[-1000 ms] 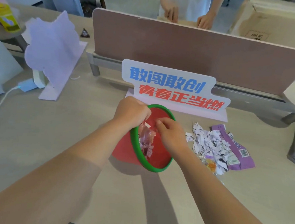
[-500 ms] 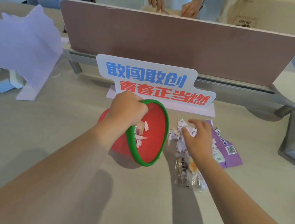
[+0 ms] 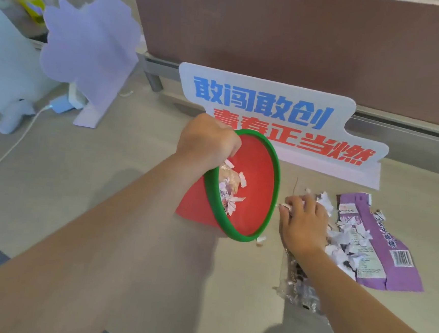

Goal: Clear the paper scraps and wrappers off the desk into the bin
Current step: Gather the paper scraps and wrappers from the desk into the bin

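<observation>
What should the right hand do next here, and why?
Probably sweep its scraps left into the bin. The right hand rests on the pile beside the rim, and the left hand holds the bin tilted toward it.

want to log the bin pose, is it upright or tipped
Tipped. The bin leans with its green-rimmed mouth facing the right hand; the left hand grips its rim.
</observation>
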The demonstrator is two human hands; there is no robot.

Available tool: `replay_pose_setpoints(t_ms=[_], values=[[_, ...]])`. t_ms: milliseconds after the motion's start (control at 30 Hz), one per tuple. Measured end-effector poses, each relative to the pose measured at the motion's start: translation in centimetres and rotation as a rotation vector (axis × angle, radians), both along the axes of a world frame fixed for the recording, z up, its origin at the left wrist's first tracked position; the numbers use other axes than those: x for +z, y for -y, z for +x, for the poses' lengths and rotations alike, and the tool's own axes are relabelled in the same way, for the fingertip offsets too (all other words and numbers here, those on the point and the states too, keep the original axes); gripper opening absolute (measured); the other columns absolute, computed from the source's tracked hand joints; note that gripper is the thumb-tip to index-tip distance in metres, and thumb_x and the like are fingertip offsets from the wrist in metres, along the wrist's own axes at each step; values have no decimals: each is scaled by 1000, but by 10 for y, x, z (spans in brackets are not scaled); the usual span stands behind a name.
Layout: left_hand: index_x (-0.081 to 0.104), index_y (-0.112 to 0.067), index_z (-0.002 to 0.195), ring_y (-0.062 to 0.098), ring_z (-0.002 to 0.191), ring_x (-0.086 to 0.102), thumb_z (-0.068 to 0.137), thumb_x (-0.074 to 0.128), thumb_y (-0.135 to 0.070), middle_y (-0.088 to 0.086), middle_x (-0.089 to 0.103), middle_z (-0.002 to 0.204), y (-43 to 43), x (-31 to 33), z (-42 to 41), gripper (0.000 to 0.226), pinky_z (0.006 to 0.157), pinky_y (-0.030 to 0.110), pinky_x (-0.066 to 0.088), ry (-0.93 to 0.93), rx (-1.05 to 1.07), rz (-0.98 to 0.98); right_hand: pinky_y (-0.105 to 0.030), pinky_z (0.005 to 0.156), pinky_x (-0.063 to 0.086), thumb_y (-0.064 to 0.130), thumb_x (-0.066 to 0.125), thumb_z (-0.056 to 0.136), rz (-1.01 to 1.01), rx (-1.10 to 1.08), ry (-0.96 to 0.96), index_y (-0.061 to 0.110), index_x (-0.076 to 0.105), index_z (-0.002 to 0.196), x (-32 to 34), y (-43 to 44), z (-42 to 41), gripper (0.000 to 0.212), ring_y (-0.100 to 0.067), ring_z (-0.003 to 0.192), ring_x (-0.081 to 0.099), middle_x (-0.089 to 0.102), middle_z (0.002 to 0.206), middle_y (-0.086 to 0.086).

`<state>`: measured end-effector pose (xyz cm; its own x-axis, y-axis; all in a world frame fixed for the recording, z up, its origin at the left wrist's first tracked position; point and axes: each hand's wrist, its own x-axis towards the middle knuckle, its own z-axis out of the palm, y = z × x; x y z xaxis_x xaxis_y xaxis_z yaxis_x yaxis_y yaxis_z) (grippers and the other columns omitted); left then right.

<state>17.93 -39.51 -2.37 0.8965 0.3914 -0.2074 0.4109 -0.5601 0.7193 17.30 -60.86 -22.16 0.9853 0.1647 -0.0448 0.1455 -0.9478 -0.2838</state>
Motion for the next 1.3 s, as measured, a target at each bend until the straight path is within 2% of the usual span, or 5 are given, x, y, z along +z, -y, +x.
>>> replay_pose_setpoints(t_ms=[267, 600, 900, 1033, 1300], values=[[44, -10, 46, 15, 48, 38, 57, 63, -4, -5, 42, 43, -5, -5, 5, 23, 46, 22, 32, -5, -23, 15, -40, 69, 52, 17, 36, 93, -91, 177, -138, 9, 46, 108, 21, -10, 15, 19, -36, 82, 62, 57, 100, -11], [56, 11, 57, 18, 60, 46, 60, 61, -4, 3, 59, 53, -11, -2, -5, 15, 68, 24, 38, 39, -112, 50, -22, 50, 34, 20, 37, 95, 1442, -525, -290, 17, 38, 68, 144, -67, 13, 28, -11, 52, 40, 43, 65, 1], [66, 4, 61, 23, 76, 56, 57, 59, -9, -12, 58, 48, -21, 2, -14, 15, 73, 29, 41, 40, -138, 3, -36, 81, 41, 30, 35, 96, 623, -51, -539, 7, 55, 106, 128, -146, -36, 32, -34, 100, 56, 60, 107, -20], [59, -5, 53, 12, 61, 51, 59, 64, -4, -10, 58, 60, -21, 0, -15, 8, 51, 22, 34, 24, -146, -3, -41, 85, 40, 16, 35, 94, 507, 105, -647, 31, 39, 63, 145, -150, -42, 34, -21, 90, 41, 49, 91, -13], [61, 3, 58, 9, 59, 47, 55, 62, -9, 10, 73, 74, -17, -4, -14, 12, 52, 28, 41, 10, -243, 48, -12, 76, 33, 24, 57, 86, 790, -240, 149, 16, 68, 93, 143, -82, -55, 16, -8, 89, 52, 65, 97, 1]])
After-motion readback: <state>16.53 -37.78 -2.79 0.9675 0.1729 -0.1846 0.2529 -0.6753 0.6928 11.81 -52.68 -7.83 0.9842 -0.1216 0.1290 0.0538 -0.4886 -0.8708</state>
